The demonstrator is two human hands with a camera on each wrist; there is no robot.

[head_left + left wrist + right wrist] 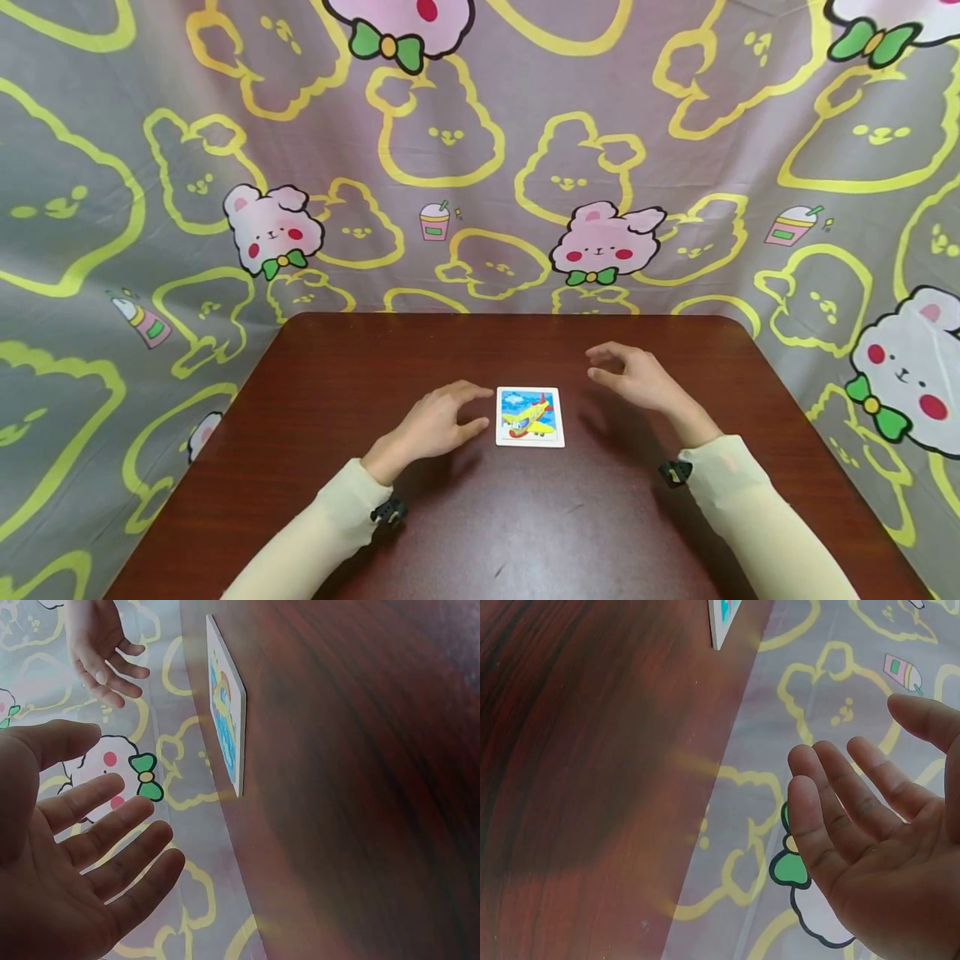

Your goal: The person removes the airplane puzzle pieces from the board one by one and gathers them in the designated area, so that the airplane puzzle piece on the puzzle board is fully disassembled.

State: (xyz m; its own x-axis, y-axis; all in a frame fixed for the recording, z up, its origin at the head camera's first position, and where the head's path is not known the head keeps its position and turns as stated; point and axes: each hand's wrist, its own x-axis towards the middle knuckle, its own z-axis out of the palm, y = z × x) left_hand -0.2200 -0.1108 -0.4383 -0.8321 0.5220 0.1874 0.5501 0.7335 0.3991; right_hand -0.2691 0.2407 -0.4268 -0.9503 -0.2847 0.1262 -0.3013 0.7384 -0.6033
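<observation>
A small square picture board (pixel 529 417) with a white border lies flat on the table, showing a yellow and red airplane on blue sky. It may be a puzzle, but piece lines are too small to tell. Just left of it hovers my left hand (pixel 435 423), fingers relaxed and holding nothing; its palm shows bare in the left wrist view. Farther off on the board's right side is my right hand (pixel 643 382), raised over the table, also bare, with fingers loosely bent in the right wrist view. Neither hand appears to touch the board.
The dark reddish-brown wooden table (pixel 495 533) has rounded far corners. A grey curtain (pixel 480 150) printed with yellow outlines and pink rabbits hangs behind it and along both sides. Dark straps with small devices (pixel 388 512) sit at both wrists.
</observation>
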